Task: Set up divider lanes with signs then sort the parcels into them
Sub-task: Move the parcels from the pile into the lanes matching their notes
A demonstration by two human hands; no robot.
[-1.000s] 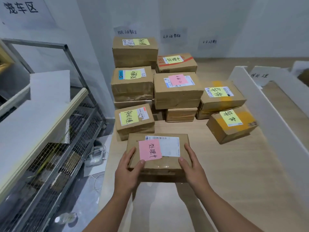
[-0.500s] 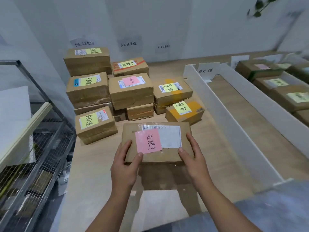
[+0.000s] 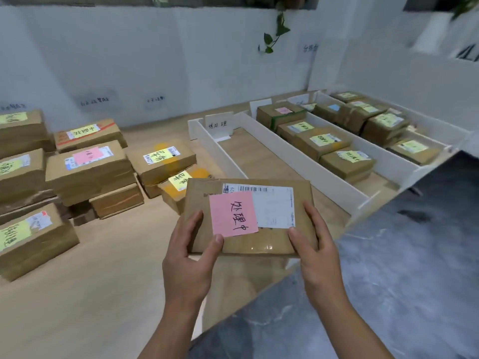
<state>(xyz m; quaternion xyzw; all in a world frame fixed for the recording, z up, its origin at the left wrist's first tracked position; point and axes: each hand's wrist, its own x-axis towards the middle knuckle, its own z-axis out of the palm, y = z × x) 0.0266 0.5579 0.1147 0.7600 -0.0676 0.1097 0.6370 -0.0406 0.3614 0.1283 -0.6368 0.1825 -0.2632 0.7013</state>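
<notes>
A flat brown parcel with a pink note and a white shipping label is held in the air in front of me. My left hand grips its left near edge, thumb on top. My right hand grips its right near edge. Behind it, white dividers form lanes on the wooden platform. The nearest lane holds no parcel and has a white sign at its far end. The lanes further right hold several parcels with yellow notes.
A pile of unsorted brown parcels with yellow and pink notes lies on the platform to the left. The platform's edge runs diagonally under my hands, with grey marbled floor to the right. White walls with small paper labels stand behind.
My view has swung right, from the pile toward the divider lanes. The parcel has moved right with both hands and is now above the platform's edge near the first lane.
</notes>
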